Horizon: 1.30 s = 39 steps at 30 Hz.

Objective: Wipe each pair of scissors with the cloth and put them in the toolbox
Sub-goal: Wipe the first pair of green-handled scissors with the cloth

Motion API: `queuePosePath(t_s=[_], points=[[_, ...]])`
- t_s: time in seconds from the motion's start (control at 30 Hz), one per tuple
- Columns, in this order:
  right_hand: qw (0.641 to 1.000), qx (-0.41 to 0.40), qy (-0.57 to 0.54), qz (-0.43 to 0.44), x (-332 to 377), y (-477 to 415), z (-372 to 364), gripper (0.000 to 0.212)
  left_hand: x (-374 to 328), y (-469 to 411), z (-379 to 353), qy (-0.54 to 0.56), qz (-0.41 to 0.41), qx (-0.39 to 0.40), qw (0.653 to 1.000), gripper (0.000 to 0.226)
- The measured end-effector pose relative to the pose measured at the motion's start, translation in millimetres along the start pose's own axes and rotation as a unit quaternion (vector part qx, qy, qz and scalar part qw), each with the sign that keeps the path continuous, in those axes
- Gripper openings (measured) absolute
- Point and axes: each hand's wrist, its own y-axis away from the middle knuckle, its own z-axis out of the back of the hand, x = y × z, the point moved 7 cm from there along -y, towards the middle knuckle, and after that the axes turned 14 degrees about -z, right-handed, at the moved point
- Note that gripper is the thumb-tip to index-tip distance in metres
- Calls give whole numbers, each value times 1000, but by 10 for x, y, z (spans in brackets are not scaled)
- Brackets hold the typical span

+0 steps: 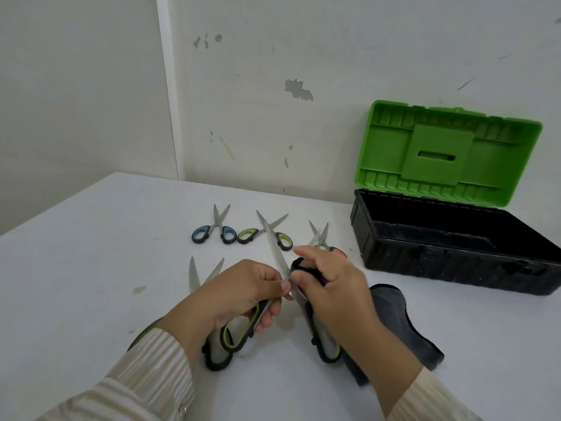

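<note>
My left hand (243,294) grips one green-and-black handle of a large pair of scissors (274,253), which are spread wide with a blade pointing away from me. My right hand (331,294) presses a fold of the dark grey cloth (397,323) around that blade near the pivot; the rest of the cloth lies on the table under my right wrist. The black toolbox (449,259) stands at the right with its green lid (446,153) up against the wall. No scissors show inside it.
Another large pair (194,275) lies partly under my left hand. Farther back lie blue-handled scissors (214,230), green-handled scissors (263,235) and a small pair (319,237) half hidden behind my right hand. The white table (91,268) meets walls at the back.
</note>
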Motion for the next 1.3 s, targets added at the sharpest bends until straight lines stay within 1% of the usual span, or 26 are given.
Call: queuePosePath(t_s=[0.03, 0.1, 0.13, 0.27, 0.4, 0.5, 0.6, 0.63, 0.73, 0.83, 0.87, 0.97, 1.0, 1.1, 1.13, 1.23, 1.27, 1.3], points=[[1000, -1, 17, 8, -2, -14, -39, 21, -5, -3, -13, -3, -4, -1, 1000, 20], [999, -35, 24, 28, -28, -60, -23, 11, -18, -10, -29, -19, -11, 0, 1000, 21], [999, -46, 16, 16, -58, -82, -4, 9, -21, -14, -35, -29, -14, 1, 999, 21], [1000, -17, 9, -14, -149, -86, -40, 8, -6, -15, -85, -37, -19, 4, 999, 22], [998, -59, -7, -20, -153, -95, 38, 7, -23, -25, -89, -33, -25, 0, 999, 22], [999, -22, -5, -41, -172, -89, -16, 6, -19, -21, -88, -34, -20, 3, 999, 22], [997, -58, 9, -48, -206, -106, 60, 7, -20, -24, -120, -45, -20, 11, 999, 23], [997, -61, 11, -48, -209, -104, 68, 6, -18, -26, -125, -45, -19, 12, 999, 23], [998, -24, 9, -60, -220, -81, 3, 6, -8, -30, -126, -45, -16, 12, 999, 22], [996, -63, 2, -66, -234, -107, 84, 6, -17, -36, -127, -47, -18, 14, 999, 22], [996, -63, 3, -64, -227, -97, 79, 6, -18, -37, -126, -44, -18, 12, 999, 22], [998, -17, 15, -62, -198, -38, -20, 5, -15, -29, -119, -46, -15, 13, 999, 22], [997, -24, 17, -65, -209, -63, 7, 5, -18, -26, -120, -50, -17, 15, 999, 22], [990, -93, 3, -102, -316, -177, 211, 4, -25, -21, -145, -68, -19, 33, 997, 22], [990, -91, 7, -106, -328, -173, 209, 4, -18, -21, -152, -73, -18, 36, 997, 22], [995, -19, 29, -89, -282, -45, -8, 5, 9, -24, -137, -64, -15, 24, 998, 22], [996, -16, 28, -87, -281, -47, -29, 5, 11, -25, -125, -68, -16, 22, 997, 22], [995, -31, 21, -94, -308, -91, 14, 5, 12, -25, -122, -77, -16, 25, 997, 23]])
